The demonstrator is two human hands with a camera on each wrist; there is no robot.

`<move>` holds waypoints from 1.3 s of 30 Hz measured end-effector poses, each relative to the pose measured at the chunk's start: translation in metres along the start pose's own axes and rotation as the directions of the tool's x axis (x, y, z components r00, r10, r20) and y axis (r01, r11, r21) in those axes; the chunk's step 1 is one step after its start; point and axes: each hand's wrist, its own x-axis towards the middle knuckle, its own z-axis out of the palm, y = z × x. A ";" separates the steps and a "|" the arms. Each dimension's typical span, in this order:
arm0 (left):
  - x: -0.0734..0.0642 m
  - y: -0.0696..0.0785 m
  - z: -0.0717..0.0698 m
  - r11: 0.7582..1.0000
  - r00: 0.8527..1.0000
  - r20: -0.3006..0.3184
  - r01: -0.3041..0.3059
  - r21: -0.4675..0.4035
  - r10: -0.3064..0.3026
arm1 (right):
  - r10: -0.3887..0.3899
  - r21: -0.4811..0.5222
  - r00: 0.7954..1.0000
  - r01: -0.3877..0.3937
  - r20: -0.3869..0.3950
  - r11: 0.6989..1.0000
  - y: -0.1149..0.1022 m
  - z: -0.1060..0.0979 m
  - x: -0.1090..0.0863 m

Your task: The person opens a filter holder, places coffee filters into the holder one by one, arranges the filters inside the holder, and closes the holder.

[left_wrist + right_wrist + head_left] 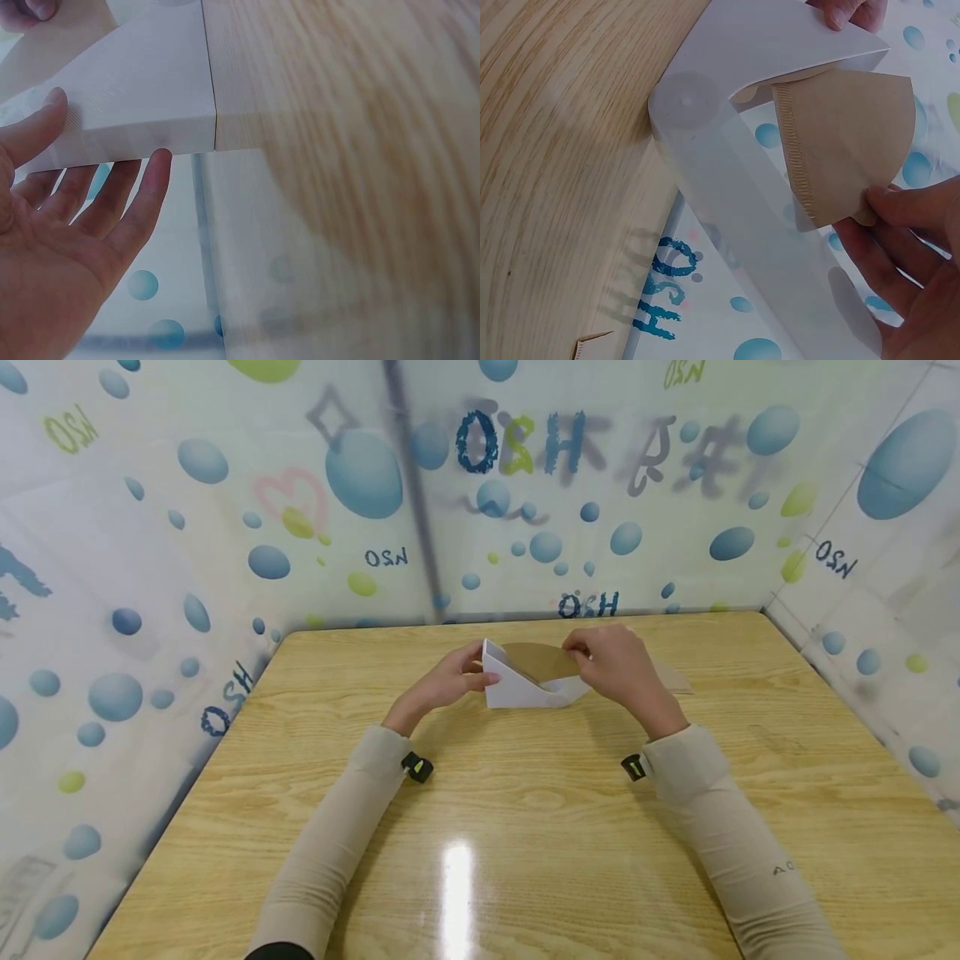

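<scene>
A white filter holder box (517,689) stands on the table, its translucent lid (757,217) swung out on a round hinge. My left hand (446,678) holds the box's left end, thumb (41,127) on the near face and fingertips (157,161) against the end wall. A brown paper coffee filter (847,142) with a crimped edge is pinched between the thumb and fingers of my right hand (617,664). Its other end lies at the box's opening, where more brown paper shows. How many filters are inside is hidden.
Another brown paper filter (672,677) lies on the wooden table (525,827), behind and right of my right hand. Printed sheeting (645,560) with blue and green dots rises at the table's back edge and along both sides.
</scene>
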 end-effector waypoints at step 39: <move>-0.001 0.001 0.000 1.000 1.000 -0.001 0.009 0.018 -0.009 | -0.025 0.077 0.999 0.022 0.035 0.997 -0.013 0.028 0.001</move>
